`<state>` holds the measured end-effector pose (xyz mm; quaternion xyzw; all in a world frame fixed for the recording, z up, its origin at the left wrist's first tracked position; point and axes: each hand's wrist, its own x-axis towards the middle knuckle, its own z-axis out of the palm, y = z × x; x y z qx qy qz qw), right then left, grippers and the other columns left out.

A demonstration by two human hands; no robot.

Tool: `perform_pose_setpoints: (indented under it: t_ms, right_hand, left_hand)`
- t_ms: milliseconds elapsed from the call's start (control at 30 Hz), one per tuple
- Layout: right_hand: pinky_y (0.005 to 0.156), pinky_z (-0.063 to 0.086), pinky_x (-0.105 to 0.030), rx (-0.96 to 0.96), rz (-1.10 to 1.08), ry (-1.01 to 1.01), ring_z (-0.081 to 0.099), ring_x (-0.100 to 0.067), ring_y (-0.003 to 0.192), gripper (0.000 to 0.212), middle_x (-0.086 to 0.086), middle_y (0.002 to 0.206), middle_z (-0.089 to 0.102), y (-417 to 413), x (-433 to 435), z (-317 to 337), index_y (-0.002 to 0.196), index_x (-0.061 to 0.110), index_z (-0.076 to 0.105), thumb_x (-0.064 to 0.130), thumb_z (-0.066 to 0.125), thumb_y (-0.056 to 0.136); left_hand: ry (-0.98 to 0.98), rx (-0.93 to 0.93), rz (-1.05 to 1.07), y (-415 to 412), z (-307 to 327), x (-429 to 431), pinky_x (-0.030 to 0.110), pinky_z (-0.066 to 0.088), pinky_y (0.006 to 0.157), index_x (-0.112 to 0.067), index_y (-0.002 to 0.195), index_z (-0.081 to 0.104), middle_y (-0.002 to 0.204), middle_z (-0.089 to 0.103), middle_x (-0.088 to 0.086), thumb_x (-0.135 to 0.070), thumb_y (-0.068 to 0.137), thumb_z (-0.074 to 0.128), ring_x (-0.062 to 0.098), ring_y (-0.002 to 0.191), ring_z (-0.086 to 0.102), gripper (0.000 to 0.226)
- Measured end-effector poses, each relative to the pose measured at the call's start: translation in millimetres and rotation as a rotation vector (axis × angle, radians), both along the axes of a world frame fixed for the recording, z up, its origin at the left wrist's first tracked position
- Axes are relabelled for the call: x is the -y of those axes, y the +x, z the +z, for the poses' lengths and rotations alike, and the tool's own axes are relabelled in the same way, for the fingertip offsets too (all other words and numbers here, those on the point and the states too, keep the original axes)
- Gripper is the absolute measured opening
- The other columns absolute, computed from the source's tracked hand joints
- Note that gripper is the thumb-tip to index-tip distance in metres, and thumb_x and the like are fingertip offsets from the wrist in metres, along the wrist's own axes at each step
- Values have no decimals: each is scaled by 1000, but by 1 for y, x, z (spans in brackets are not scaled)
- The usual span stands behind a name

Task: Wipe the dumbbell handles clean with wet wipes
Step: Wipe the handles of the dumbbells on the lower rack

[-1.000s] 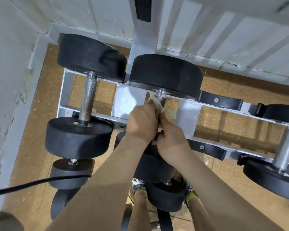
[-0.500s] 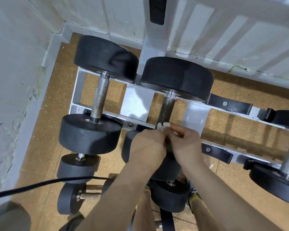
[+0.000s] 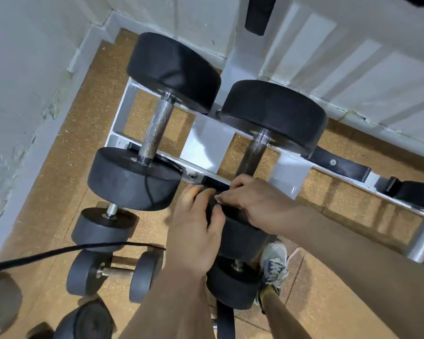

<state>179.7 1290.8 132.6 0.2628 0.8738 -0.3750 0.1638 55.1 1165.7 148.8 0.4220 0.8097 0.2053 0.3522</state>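
Center frame: I'm watching left hand curling round near head of the heavy, rigid dumbbell, right hand grip unreadable; knurled handle likely offering surest hold.

I see two dumbbells side by side on the rack: the left dumbbell and the right dumbbell. The wall is behind them. My left hand and right hand touch the near end of the right dumbbell. A small dumbbell lies on the floor, left of my shoe.
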Motion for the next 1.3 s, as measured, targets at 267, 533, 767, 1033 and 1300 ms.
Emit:
perform_pose_setpoints:
  t_ms: [267, 533, 767, 1033, 1300]
  right_hand:
    - [61, 44, -28, -139, -34, 458, 43, -9, 81, 13, 3, 83, 64, -15, -56, -28, 79, 14, 65, 1, 64, 76]
    - [57, 37, -24, -215, 300, 333, 46, -17, 80, 24, 9, 111, 69, 6, -7, -12, 106, 19, 73, 21, 58, 87]
    - [92, 46, -28, -337, -248, 602, 59, -20, 104, 48, -6, 130, 62, 23, -40, -40, 121, 8, 66, -5, 45, 80]
    - [80, 58, -36, -307, -363, 567, 69, -26, 94, 58, -2, 128, 64, 18, -30, -31, 121, 10, 67, -15, 71, 69]
    - [82, 46, -17, -274, -1088, 518, 68, -23, 87, 21, -6, 107, 73, -16, 5, -16, 107, 11, 74, 13, 60, 92]
  left_hand:
    - [-12, -75, 362, 21, -19, -20, 41, 46, 97, -27, 109, 66, 124, 55, -11, -40, 80, 32, 13, 121, 49, 47]
    - [30, -66, 367, 20, -22, -20, 42, 48, 94, -24, 102, 69, 118, 58, -11, -39, 80, 33, 13, 117, 52, 44]
    - [43, -94, 369, 22, -22, -18, 43, 43, 101, -24, 106, 69, 122, 55, -10, -39, 83, 31, 12, 122, 48, 46]
    - [80, -117, 353, 22, -24, -17, 34, 42, 96, -21, 104, 70, 115, 55, -9, -35, 84, 33, 13, 113, 50, 44]
    - [77, -108, 334, 22, -24, -16, 38, 46, 94, -21, 106, 69, 115, 54, -8, -35, 84, 33, 17, 114, 51, 45]
